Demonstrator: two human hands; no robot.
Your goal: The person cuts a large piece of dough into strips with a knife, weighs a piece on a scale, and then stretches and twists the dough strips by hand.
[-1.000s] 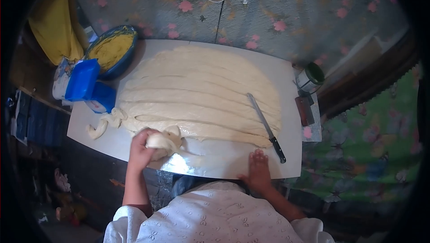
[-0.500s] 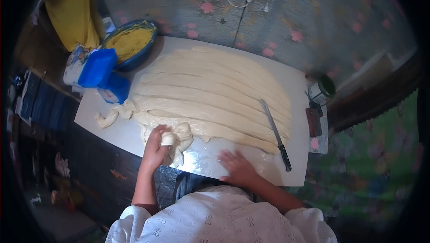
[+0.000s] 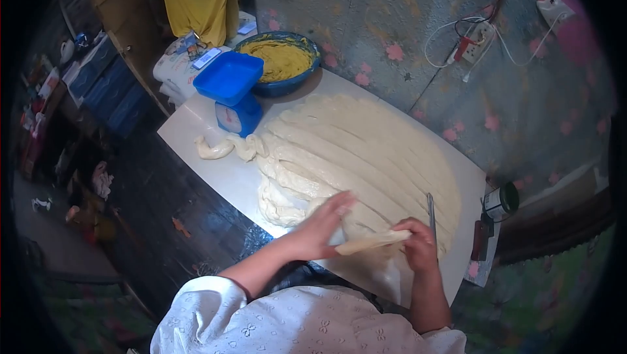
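A dough strip [image 3: 372,241] is now held lifted off the board [image 3: 222,177] at its near edge, pinched at its right end by the right hand [image 3: 418,244] and supported near its left end by the open-fingered left hand [image 3: 323,223]. A second ago the left hand was gripping a bunched lump [image 3: 281,200] and the right lay flat on the board; that lump has been left beside the cut sheet [image 3: 372,151], so a fresh strip is judged taken up. A knife [image 3: 432,218] lies just behind the right hand
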